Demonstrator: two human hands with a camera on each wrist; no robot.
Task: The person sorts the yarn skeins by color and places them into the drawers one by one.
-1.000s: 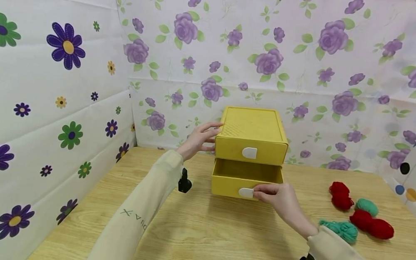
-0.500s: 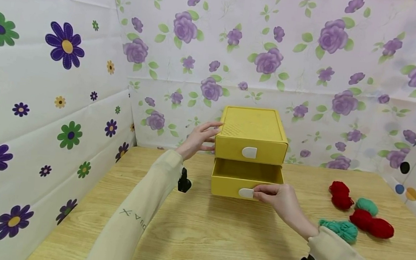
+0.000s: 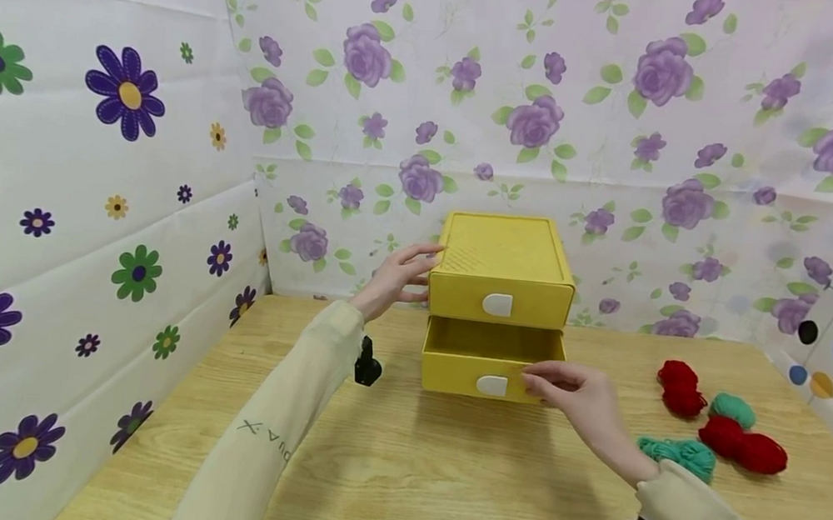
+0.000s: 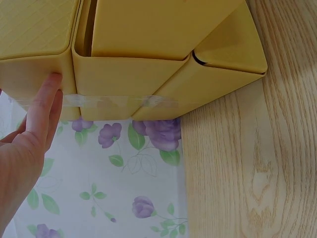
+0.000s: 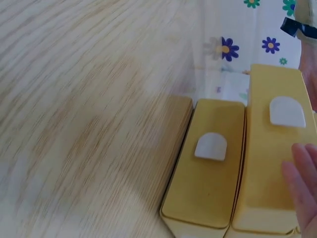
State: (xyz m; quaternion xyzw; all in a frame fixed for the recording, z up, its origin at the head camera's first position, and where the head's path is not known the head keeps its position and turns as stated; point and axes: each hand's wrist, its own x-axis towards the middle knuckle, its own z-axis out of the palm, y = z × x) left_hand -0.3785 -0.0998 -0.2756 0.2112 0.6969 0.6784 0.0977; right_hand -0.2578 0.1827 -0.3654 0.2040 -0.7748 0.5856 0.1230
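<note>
A yellow drawer cabinet (image 3: 508, 248) stands on the table against the back wall. One drawer (image 3: 457, 373) is pulled out below the top drawer, and its visible inside is bare. A further drawer front (image 5: 203, 168), with a white tab, shows under it in the right wrist view. My left hand (image 3: 394, 279) rests straight fingers against the cabinet's upper left side. My right hand (image 3: 584, 397) is off the white pull tab (image 3: 491, 385), its fingers loosely bent at the right end of the pulled-out drawer's front.
Red yarn skeins (image 3: 743, 446) and teal yarn skeins (image 3: 679, 457) lie on the wooden table (image 3: 396, 476) to the right. Flower-patterned sheets (image 3: 369, 130) line the back and left side. Each wrist carries a small black camera (image 3: 367, 364).
My right hand has let go of the white tab and shifted right along the drawer front. The drawer and my left hand stay put; the head view turns slightly.
</note>
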